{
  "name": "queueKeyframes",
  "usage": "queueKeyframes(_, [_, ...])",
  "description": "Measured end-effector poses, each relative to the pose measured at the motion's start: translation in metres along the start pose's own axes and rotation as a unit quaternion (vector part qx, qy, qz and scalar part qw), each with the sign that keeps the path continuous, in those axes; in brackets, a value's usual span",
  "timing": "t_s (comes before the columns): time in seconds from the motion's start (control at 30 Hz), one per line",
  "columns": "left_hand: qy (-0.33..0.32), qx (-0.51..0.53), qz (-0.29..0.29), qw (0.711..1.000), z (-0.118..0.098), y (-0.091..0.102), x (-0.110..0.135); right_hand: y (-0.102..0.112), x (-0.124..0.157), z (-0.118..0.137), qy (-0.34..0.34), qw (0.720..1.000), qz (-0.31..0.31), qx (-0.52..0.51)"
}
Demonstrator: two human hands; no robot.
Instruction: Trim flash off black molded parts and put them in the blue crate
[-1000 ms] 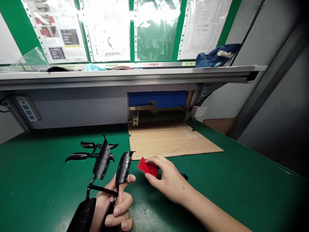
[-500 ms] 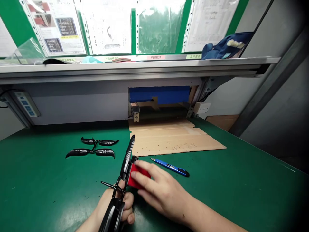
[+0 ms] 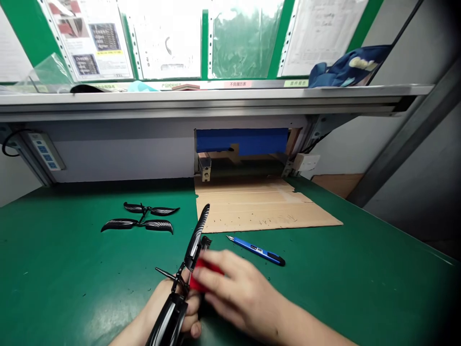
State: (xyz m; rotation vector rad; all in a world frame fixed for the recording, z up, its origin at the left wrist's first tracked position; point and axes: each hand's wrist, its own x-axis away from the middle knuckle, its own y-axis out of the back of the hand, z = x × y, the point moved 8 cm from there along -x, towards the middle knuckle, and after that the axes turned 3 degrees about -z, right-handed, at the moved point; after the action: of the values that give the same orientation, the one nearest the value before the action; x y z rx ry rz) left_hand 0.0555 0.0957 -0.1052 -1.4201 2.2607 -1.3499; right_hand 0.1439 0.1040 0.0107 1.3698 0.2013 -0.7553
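My left hand (image 3: 156, 302) is closed around a black plastic moulding (image 3: 196, 239) with glossy, silver-streaked, leaf-shaped blades joined by a thin runner. The moulding is tilted, one blade pointing up and away and another down toward me. In my right hand (image 3: 247, 293) is a small red block (image 3: 206, 271), gripped between thumb and fingers. The block lies against the right side of the moulding, and my fingers cover much of it. A blue craft knife (image 3: 257, 250) with its blade tip bare lies just beyond my right hand.
A similar black moulding (image 3: 158, 225) lies to the left on the green tabletop (image 3: 72, 259). Behind, a cardboard sheet (image 3: 259, 211) extends under a blue-covered opening (image 3: 245, 141). A metal shelf (image 3: 180, 103) spans the back, with a power strip (image 3: 46, 152) below at left. Dark scraps dot the table.
The whole view has shifted slightly. My right hand and the red block have slid a little down along the moulding, with slight blur; both hands keep their holds.
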Motion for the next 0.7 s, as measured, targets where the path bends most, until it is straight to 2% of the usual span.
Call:
queueKeyframes(0.07, [0.0, 0.003, -0.003, 1.0, -0.002, -0.002, 0.001, 0.0, 0.0, 0.001, 0.004, 1.0, -0.001, -0.013])
queueKeyframes(0.17, [0.012, 0.002, -0.003, 1.0, -0.002, -0.004, 0.004, 0.005, -0.001, -0.004, -0.034, 0.999, -0.024, -0.015])
queueKeyframes(0.27, [-0.002, 0.005, -0.016, 1.0, -0.005, -0.004, 0.005, 0.001, -0.001, 0.001, 0.002, 1.0, 0.008, -0.03])
queueKeyframes(0.4, [-0.011, -0.009, -0.021, 1.0, -0.004, -0.011, 0.007, 0.007, 0.002, -0.01, -0.048, 0.998, -0.039, -0.03])
queueKeyframes(0.53, [-0.027, -0.014, -0.017, 0.999, -0.009, -0.019, 0.012, 0.012, 0.003, -0.014, -0.041, 0.996, -0.055, -0.058])
queueKeyframes(0.63, [-0.051, -0.008, 0.01, 0.999, -0.015, -0.018, 0.013, 0.022, 0.006, -0.034, -0.125, 0.978, -0.115, -0.124])
queueKeyframes(0.7, [-0.06, 0.002, 0.012, 0.998, -0.016, -0.012, 0.011, 0.025, 0.013, -0.049, -0.209, 0.935, -0.176, -0.227])
